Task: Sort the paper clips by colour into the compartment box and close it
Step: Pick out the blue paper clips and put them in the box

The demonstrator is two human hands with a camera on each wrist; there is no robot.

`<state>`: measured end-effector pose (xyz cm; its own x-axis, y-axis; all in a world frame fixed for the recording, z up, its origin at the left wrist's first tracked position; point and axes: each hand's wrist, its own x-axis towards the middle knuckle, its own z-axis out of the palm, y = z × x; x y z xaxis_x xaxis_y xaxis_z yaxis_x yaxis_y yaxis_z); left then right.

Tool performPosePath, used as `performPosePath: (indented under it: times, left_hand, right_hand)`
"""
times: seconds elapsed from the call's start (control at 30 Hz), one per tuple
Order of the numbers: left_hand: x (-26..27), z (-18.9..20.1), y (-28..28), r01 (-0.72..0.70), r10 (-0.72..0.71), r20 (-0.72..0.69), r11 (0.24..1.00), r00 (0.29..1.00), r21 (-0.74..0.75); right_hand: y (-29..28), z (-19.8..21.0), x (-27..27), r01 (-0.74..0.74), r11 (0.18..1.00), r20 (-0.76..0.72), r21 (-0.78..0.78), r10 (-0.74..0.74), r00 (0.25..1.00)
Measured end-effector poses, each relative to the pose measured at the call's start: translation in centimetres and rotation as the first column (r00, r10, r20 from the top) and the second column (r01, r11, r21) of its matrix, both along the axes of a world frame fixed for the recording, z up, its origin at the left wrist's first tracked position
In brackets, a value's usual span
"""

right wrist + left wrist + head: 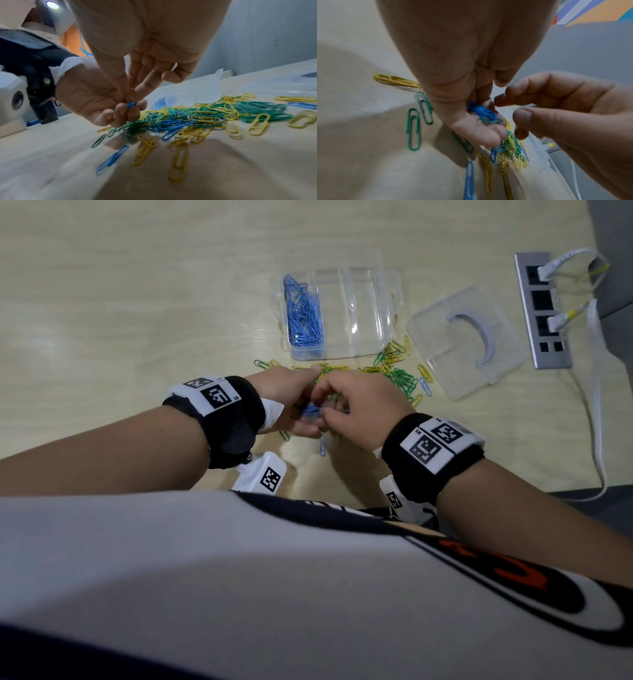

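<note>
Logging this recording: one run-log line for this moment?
stage: blue sorting | left hand: cups blue paper clips | right hand: fingertips at them | compartment box: open

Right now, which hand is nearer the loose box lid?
Right. The right hand works over the clip pile, on the side toward the lid; the left hand sits farther away, beyond it.

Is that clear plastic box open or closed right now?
Open. The compartment box has no cover on it; its clear lid lies separately on the table to the right, and blue clips sit exposed in one compartment.
</note>
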<state>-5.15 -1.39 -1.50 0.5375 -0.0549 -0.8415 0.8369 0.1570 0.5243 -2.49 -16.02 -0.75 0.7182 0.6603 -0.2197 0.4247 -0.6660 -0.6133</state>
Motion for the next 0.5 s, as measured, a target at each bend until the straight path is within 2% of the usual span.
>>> performPosePath:
  times: [0.13,0.27,0.33,0.5]
  left_hand:
    - [-0.1,0.1,0.6,0.055,-0.055,-0.012,0.998,0.998,-0.010]
    - [0.1,0.1,1.0,0.056,-0.056,-0.024,0.998,0.998,-0.003]
    - [0.1,-0.2,1.3,0.033,-0.033,-0.025,0.999,0.999,0.002]
    - [-0.1,-0.3,1.9,-0.076,0.076,-0.015,0.997,0.997,-0.022]
  right_hand:
    - [-1.0,-0.3,0.3,0.019,1.000,0.066,-0.015,-0.018,0.998]
    - [-1.0,-0.5,-0.5,-0.090,0.968,0.046,-0.234,0.104,0.994]
    - [-0.7,-0.8,-1.2,-0.123,0.958,0.033,-0.259,0.136,0.990]
    - [0.0,-1.2,-1.1,0.086,0.990,0.009,-0.115,-0.085,0.996]
